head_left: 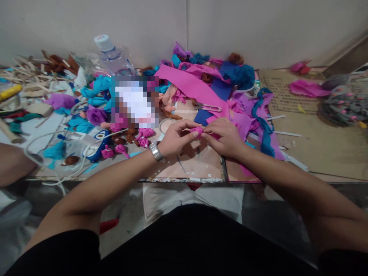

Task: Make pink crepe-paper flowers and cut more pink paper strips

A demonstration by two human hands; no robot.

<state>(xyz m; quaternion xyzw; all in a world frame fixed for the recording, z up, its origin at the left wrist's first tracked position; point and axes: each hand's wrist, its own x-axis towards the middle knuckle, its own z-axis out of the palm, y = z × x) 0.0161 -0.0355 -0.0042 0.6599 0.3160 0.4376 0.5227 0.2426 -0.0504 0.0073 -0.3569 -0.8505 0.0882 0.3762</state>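
Between both hands, above the table (201,165), is a small crumpled piece of pink crepe paper (197,131). My left hand (178,137), with a metal watch at the wrist, pinches its left side between thumb and fingers. From the right, my right hand (224,137) grips the same paper with its fingertips. Just behind the hands lies a utility knife (207,107) on a long strip of pink crepe paper (186,82). Several finished-looking pink paper knots (121,150) sit left of my left wrist, beside brown ones (130,136).
A clear plastic bottle (115,59) with a white cap stands at the back. Next to a white cable lies a blue and white glue gun (99,147). Wooden sticks (28,74) pile up at left. Brown cardboard (310,142) covers the right. Another person's arm (14,165) rests at far left.
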